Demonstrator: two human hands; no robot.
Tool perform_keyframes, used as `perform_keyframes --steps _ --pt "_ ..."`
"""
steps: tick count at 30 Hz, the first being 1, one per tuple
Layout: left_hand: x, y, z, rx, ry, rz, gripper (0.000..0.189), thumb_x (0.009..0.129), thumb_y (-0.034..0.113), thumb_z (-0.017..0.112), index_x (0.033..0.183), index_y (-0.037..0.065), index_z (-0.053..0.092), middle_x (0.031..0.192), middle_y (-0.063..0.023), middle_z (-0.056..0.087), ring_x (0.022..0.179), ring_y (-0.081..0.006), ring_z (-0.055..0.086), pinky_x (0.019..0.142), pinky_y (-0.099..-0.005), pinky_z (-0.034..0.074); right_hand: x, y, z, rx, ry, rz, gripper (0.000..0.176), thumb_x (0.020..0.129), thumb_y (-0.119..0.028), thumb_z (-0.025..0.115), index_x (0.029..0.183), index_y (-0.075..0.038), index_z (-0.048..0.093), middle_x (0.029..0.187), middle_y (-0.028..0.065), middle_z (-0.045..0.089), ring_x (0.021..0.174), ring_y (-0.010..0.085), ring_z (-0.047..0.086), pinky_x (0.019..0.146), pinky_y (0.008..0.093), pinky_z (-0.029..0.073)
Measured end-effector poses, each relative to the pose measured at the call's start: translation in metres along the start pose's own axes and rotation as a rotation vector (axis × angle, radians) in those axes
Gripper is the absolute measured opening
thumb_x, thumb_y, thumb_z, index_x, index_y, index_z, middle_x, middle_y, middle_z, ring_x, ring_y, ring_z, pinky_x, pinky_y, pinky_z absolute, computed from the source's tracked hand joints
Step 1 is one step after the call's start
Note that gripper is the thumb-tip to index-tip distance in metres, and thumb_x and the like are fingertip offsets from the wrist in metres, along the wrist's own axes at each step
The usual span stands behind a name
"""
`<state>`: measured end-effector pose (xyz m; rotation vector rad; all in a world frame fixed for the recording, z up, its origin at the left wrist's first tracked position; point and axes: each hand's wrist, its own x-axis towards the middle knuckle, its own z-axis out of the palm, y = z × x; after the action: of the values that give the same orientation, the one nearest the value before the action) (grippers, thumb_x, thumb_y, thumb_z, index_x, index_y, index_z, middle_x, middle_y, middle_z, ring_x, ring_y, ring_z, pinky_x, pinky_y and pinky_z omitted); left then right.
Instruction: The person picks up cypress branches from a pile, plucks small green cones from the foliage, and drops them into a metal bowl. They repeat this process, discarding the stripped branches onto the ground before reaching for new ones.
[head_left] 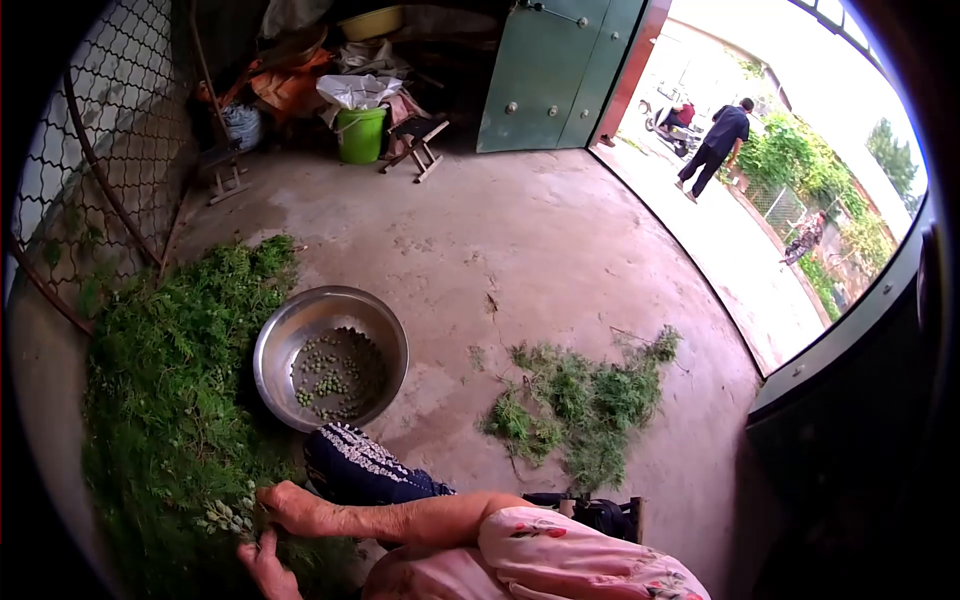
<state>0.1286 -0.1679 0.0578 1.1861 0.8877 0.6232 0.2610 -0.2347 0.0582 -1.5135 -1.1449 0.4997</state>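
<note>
Low on the left, a sprig with pale green berries (pixel 228 516) is between my two hands. My right hand (pixel 296 508) reaches across from the right, its fingers closed at the berried end. Just below, my left hand (pixel 268 572) has its fingertips at the sprig's stem; its grip is partly hidden. A large heap of green cut branches (pixel 180 370) lies under and beyond the hands. Beside it stands a wide metal basin (pixel 392 335) with many small green berries (pixel 335 375) spread over its bottom.
More feathery green branches (pixel 590 400) lie on the concrete floor (pixel 470 240) to the right. At the back are a lime-green bucket (pixel 361 138), a small folding stool (pixel 415 142) and a green metal door (pixel 550 80). A person (pixel 722 140) stands outside; a wire fence (pixel 110 130) lines the left.
</note>
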Motion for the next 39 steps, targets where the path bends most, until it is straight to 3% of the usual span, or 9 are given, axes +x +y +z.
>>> perform_keyframes --steps 4,7,14,24,32,34,36,37,39 --pt "-0.001 0.005 0.016 -0.010 -0.134 -0.005 0.021 0.079 0.011 0.062 0.091 -0.005 0.057 0.087 -0.0082 0.058 0.078 -0.0154 0.054 0.070 -0.0299 0.045 -0.004 0.000 -0.004 -0.060 0.111 -0.050 0.013 0.075 -0.007 0.055 0.076 0.004 0.049 0.065 0.0195 0.054 0.064 0.0360 0.057 0.055 0.0409 0.044" --pt "-0.001 0.003 0.020 -0.033 0.032 -0.019 0.017 0.079 0.010 0.061 0.088 -0.004 0.060 0.087 -0.0069 0.058 0.078 -0.0144 0.053 0.068 -0.0291 0.045 -0.001 -0.004 -0.013 0.301 -0.059 0.455 0.016 0.081 -0.012 0.055 0.080 0.004 0.052 0.058 0.0085 0.051 0.045 0.0146 0.050 0.041 0.0315 0.040" --pt "0.004 0.012 0.019 -0.173 -0.061 -0.020 0.019 0.077 0.006 0.057 0.095 -0.001 0.059 0.093 -0.0075 0.060 0.079 -0.0151 0.056 0.064 -0.0290 0.046 0.001 -0.009 -0.014 0.689 -0.104 0.605 0.017 0.086 -0.020 0.052 0.084 -0.004 0.055 0.060 0.0000 0.051 0.047 0.0081 0.047 0.042 0.0238 0.038" --pt "-0.007 0.012 -0.011 -0.553 0.110 -0.159 0.019 0.074 0.001 0.063 0.093 0.001 0.062 0.087 -0.0057 0.063 0.076 -0.0144 0.060 0.067 -0.0286 0.051 0.009 0.010 -0.021 1.409 -0.094 0.545 0.013 0.087 -0.008 0.051 0.098 -0.002 0.055 0.088 0.0109 0.061 0.071 0.0171 0.061 0.057 0.0260 0.049" --pt "-0.033 0.015 -0.036 -0.537 0.238 -0.086 0.018 0.072 -0.002 0.066 0.088 0.004 0.065 0.083 -0.0037 0.065 0.073 -0.0130 0.060 0.066 -0.0280 0.049 0.015 -0.007 0.002 0.872 -0.130 0.532 0.013 0.083 -0.017 0.062 0.089 -0.005 0.064 0.077 0.0011 0.057 0.055 0.0070 0.048 0.046 0.0205 0.034" --pt "-0.039 0.013 -0.039 -0.531 0.275 -0.111 0.016 0.072 -0.002 0.066 0.086 0.004 0.065 0.082 -0.0039 0.065 0.071 -0.0126 0.061 0.064 -0.0277 0.050 0.017 -0.011 0.005 0.784 -0.185 0.450 0.019 0.081 -0.018 0.064 0.094 -0.003 0.065 0.077 0.0028 0.060 0.058 0.0095 0.051 0.049 0.0233 0.039" --pt "-0.044 0.015 -0.040 -0.499 0.274 -0.100 0.014 0.072 -0.002 0.066 0.086 0.003 0.065 0.080 -0.0041 0.064 0.069 -0.0121 0.061 0.061 -0.0271 0.050 0.024 -0.018 0.016 0.257 -0.248 -0.173 0.024 0.079 -0.018 0.065 0.097 -0.002 0.064 0.078 0.0062 0.063 0.063 0.0155 0.056 0.057 0.0275 0.045" --pt "-0.045 0.014 -0.042 -0.500 0.278 -0.102 0.014 0.072 -0.002 0.066 0.086 0.003 0.065 0.080 -0.0041 0.064 0.069 -0.0121 0.061 0.061 -0.0271 0.050 0.024 -0.037 0.011 0.190 -0.379 0.041 0.026 0.077 -0.018 0.066 0.098 -0.001 0.063 0.079 0.0098 0.064 0.069 0.0197 0.059 0.066 0.0294 0.047" --pt "-0.049 0.012 -0.044 -0.524 0.255 -0.098 0.014 0.072 -0.001 0.066 0.086 0.003 0.065 0.079 -0.0043 0.064 0.067 -0.0121 0.061 0.057 -0.0263 0.050 0.024 -0.023 0.021 0.149 -0.416 -0.032 0.026 0.077 -0.018 0.067 0.098 -0.001 0.063 0.081 0.0102 0.064 0.069 0.0187 0.059 0.066 0.0290 0.047"
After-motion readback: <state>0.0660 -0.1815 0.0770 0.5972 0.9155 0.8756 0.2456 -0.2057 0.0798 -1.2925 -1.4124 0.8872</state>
